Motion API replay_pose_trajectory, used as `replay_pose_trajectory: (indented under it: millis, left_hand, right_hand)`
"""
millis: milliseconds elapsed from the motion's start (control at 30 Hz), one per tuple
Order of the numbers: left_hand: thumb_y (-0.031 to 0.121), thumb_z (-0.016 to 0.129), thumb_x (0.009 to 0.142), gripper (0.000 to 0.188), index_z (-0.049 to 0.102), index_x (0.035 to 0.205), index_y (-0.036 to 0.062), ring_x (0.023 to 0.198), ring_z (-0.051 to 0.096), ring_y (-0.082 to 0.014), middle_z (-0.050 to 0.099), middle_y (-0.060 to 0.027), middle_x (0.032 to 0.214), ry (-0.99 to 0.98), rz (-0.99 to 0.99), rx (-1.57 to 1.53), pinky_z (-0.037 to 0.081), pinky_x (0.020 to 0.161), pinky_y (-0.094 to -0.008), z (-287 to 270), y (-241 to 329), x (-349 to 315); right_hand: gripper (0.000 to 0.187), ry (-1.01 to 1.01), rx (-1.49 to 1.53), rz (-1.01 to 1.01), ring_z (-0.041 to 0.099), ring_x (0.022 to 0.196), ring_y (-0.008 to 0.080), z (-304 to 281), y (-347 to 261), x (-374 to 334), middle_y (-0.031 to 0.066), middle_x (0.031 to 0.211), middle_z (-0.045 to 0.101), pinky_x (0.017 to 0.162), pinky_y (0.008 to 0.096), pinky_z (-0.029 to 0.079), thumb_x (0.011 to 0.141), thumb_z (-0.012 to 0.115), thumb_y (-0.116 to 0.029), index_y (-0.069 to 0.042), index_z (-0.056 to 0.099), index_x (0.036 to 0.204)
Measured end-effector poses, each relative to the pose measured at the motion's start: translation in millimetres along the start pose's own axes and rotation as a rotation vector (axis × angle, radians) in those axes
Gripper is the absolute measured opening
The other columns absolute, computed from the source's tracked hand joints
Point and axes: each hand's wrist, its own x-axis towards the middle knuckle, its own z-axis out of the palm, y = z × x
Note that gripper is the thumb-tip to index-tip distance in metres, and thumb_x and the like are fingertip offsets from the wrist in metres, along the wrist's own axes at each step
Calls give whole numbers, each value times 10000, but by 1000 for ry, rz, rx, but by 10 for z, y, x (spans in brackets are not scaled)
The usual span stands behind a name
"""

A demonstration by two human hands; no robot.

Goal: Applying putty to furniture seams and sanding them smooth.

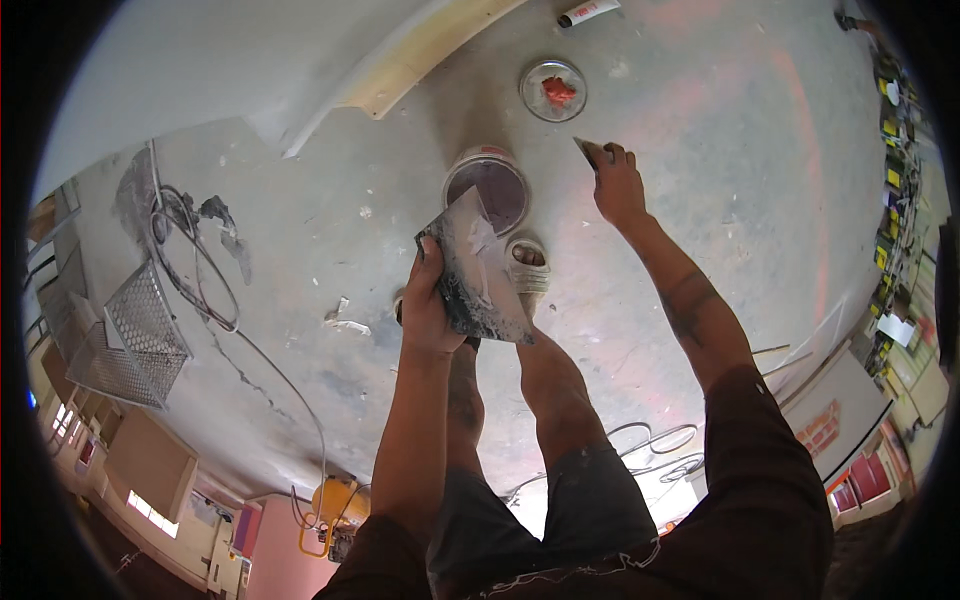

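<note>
On the left, a perforated metal stand rests on the floor beside a looped hose. Next, a pale curved panel hangs over the upper left; I cannot tell whether any compound is on it. The left hand has its fingers clamped on the edge of a flat board, tilted above the floor. A pale smear of compound already lies on it. Just beyond, the bucket holds more grey stuff, so plenty seems left. Farther out, a round lid carries red paste, apparently unmixed as yet. Rightmost, the right hand has its fingers closed on a scraper, apart from the board.
</note>
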Motion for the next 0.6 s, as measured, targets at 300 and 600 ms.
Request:
replay_pose_trajectory:
  millis: [300,600]
  left_hand:
    - [413,430,1057,520,452,1412,34,1175,609,-250,589,-129,1309,62,-52,41,535,964,-413,-670,-66,122]
    - [403,431,1059,529,432,1424,19,1168,617,-246,590,-132,1317,109,-92,85,540,960,-406,-824,-75,153]
  right_hand:
    - [585,-71,-32,138,528,1143,390,952,168,772,165,1244,526,867,485,552,853,577,-45,-190,464,1408]
    - [609,-88,-53,231,493,1197,422,1153,216,905,192,1315,497,938,502,522,869,540,-42,-198,438,1449]
